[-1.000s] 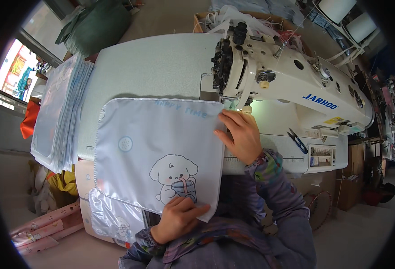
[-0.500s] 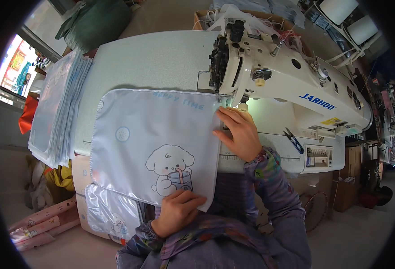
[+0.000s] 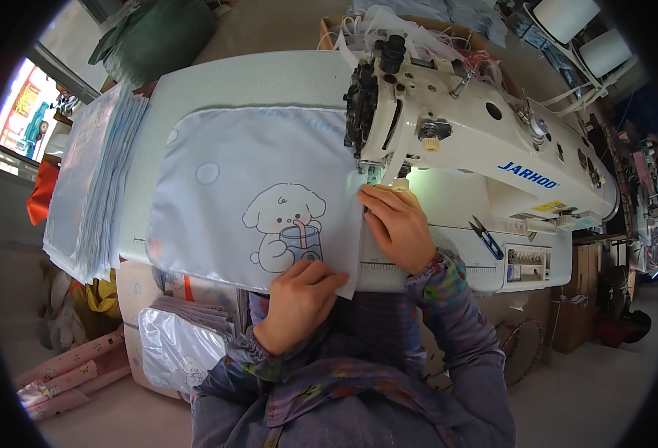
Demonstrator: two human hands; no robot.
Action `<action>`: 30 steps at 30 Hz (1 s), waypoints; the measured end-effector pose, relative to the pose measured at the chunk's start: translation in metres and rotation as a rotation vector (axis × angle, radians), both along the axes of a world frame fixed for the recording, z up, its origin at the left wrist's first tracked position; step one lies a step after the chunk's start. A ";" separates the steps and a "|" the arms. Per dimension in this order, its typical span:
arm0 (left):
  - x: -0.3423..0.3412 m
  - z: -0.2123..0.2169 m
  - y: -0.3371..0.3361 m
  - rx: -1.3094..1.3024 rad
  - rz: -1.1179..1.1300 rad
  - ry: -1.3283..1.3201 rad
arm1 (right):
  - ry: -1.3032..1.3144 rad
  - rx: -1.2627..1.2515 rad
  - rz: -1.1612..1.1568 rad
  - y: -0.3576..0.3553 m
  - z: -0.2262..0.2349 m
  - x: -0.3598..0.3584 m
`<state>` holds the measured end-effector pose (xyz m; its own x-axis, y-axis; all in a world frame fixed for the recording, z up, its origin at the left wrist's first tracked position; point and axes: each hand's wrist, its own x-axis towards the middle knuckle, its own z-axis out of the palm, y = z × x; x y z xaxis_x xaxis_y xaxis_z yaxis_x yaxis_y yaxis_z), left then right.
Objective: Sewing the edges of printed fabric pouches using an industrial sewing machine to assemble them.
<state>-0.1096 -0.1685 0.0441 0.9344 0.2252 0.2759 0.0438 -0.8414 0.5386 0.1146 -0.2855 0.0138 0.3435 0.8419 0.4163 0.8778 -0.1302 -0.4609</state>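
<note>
Since a second ago the pale blue fabric panel [image 3: 254, 194] has slid further along the table toward the machine head, and your right hand [image 3: 396, 228] has followed it up to the needle area. The panel lies flat, its long axis running left to right, its right edge at the presser foot; the printed puppy stands upright toward you. Your right hand presses that edge flat, fingers together. Your left hand [image 3: 299, 299] pinches the near right corner, thumb on top. The white sewing machine [image 3: 478, 142] sits on a pale table [image 3: 269, 78]; stacked panels [image 3: 90, 179] lie at its left end, small snips [image 3: 485, 235] to your right.
</note>
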 end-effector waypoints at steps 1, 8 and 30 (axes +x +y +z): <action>0.005 -0.002 0.002 0.010 -0.008 -0.043 | -0.008 0.015 -0.005 0.001 0.000 0.000; 0.031 -0.014 0.023 0.082 -0.014 -0.132 | -0.039 0.028 -0.022 0.002 -0.001 0.001; 0.136 -0.033 0.105 0.146 -0.057 -0.233 | 0.061 0.164 -0.120 0.005 0.001 -0.002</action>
